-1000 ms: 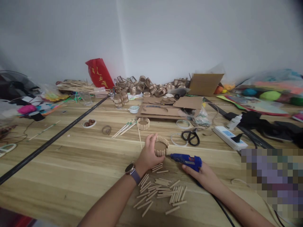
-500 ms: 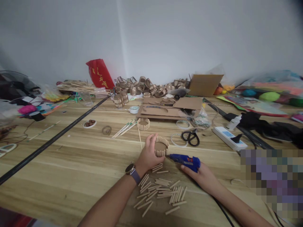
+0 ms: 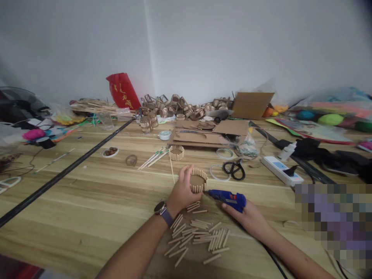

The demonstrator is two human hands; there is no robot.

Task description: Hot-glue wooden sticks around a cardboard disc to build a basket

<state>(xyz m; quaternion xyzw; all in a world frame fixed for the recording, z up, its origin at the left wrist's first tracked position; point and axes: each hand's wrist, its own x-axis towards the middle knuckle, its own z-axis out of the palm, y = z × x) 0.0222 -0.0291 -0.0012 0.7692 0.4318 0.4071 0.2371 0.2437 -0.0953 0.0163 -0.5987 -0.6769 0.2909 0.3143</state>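
Note:
My left hand (image 3: pixel 183 190) grips the left side of a small round basket (image 3: pixel 198 188) made of short wooden sticks standing around a cardboard disc. In my right hand (image 3: pixel 247 213) is a blue hot glue gun (image 3: pixel 228 197), its nozzle at the basket's lower right rim. I cannot tell whether the tip touches the sticks. Loose short wooden sticks (image 3: pixel 200 234) lie scattered on the table below my hands. A second stick-walled round basket (image 3: pixel 176 153) stands just beyond my left hand, with a long thin stick beside it.
Black scissors (image 3: pixel 234 169) and white rings (image 3: pixel 220 172) lie right of the baskets. Farther right sits a white power strip (image 3: pixel 281 169). Cut cardboard sheets (image 3: pixel 192 135) lie behind, before a heap of small stick-built pieces (image 3: pixel 174 106). A bowl of brown beads (image 3: pixel 110 152) stands left.

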